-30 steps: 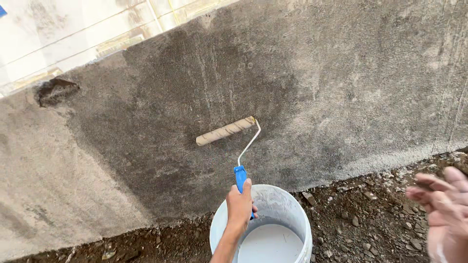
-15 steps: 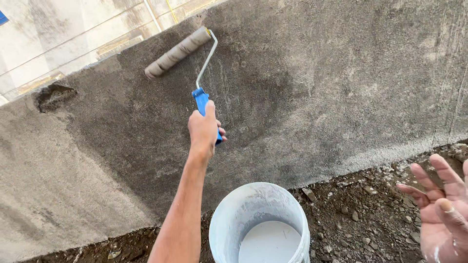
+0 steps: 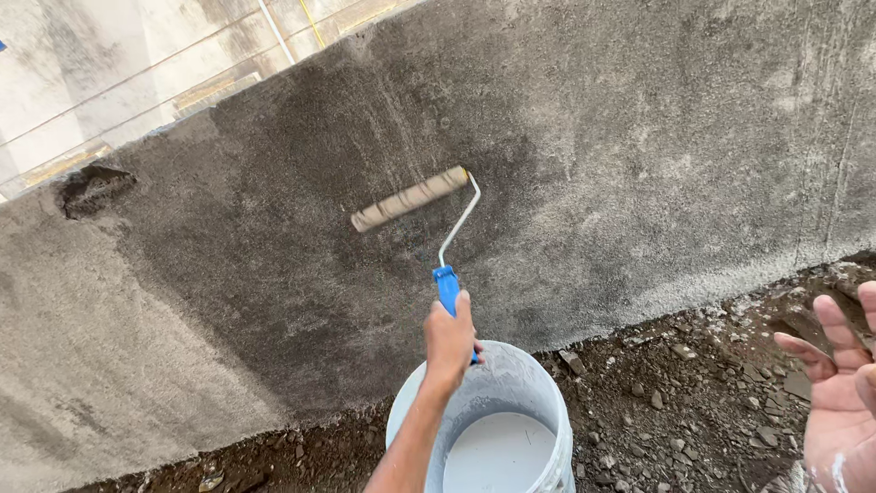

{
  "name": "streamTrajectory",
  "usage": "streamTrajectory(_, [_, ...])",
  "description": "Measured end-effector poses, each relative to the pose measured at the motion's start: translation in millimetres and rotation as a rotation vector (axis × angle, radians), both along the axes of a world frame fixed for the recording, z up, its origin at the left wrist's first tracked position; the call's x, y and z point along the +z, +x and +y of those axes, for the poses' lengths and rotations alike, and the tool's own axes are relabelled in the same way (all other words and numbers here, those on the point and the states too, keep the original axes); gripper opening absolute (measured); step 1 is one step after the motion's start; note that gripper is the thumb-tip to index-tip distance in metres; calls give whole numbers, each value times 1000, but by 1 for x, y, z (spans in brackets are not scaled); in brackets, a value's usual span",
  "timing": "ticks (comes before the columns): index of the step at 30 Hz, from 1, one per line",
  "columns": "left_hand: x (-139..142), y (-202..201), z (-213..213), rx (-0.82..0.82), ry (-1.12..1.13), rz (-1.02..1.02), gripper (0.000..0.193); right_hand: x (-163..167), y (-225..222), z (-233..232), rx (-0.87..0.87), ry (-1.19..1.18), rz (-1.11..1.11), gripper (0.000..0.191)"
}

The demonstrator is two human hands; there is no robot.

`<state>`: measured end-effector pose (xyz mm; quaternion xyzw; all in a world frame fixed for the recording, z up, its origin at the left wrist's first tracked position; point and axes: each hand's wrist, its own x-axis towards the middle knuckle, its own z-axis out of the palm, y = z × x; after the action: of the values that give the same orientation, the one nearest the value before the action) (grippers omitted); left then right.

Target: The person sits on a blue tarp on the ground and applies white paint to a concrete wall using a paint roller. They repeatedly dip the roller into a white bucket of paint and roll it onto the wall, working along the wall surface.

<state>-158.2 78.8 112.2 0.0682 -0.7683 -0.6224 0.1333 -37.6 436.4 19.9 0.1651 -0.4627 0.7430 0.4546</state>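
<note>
**Blue-handled roller on the wall, held at the grip**

Blue plastic grip, thin bent wire frame, fuzzy sleeve: the paint roller (image 3: 412, 198) looks light and easy to swing one-handed. Sleeve is soft and looks wet, so it'll drip and smear if touched; the wire arm probably flexes a bit under pressure. Only sensible hold is the blue handle (rigid, likely slick if wet).

Sleeve lies tilted against the concrete wall (image 3: 639, 137), inside the darker wetted patch, above the bucket.

Left hand (image 3: 449, 342) is wrapped tight around the lower handle, arm reaching up from the bottom edge. Right hand (image 3: 839, 393) is at the right edge, fingers spread, palm showing, holding nothing; pale smears on it.

White bucket (image 3: 538, 383) sits just below the left hand, part full of white liquid. Judging by the fill, it's heavy and sloshy; no bail handle visible from here.

Ground (image 3: 693, 411) at the wall foot is loose dirt and stones.
</note>
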Motion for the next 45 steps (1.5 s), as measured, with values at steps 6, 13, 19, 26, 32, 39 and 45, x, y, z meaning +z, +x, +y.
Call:
streamTrajectory(6, [-21,8,12,-9,33,-46,40,7,1,-1,-48,-5,-23,56])
streamTrajectory(13, [55,-22,14,-9,45,123,34,13,-1,-9,103,-61,-16,57])
streamTrajectory(19, [130,-50,7,33,-96,266,36,28,9,-23,150,-96,-43,72])
streamTrajectory(26, [116,-48,16,30,-139,239,38,44,15,-37,167,-78,-110,66])
streamTrajectory(32, [15,-15,29,-3,-212,46,40,44,16,-39,177,-93,-124,65])
streamTrajectory(39, [-78,17,34,-64,-189,-140,38,42,13,-41,146,-78,-196,69])
streamTrajectory(45, [-85,20,39,-57,-161,-165,37,35,3,-47,187,-69,-219,70])
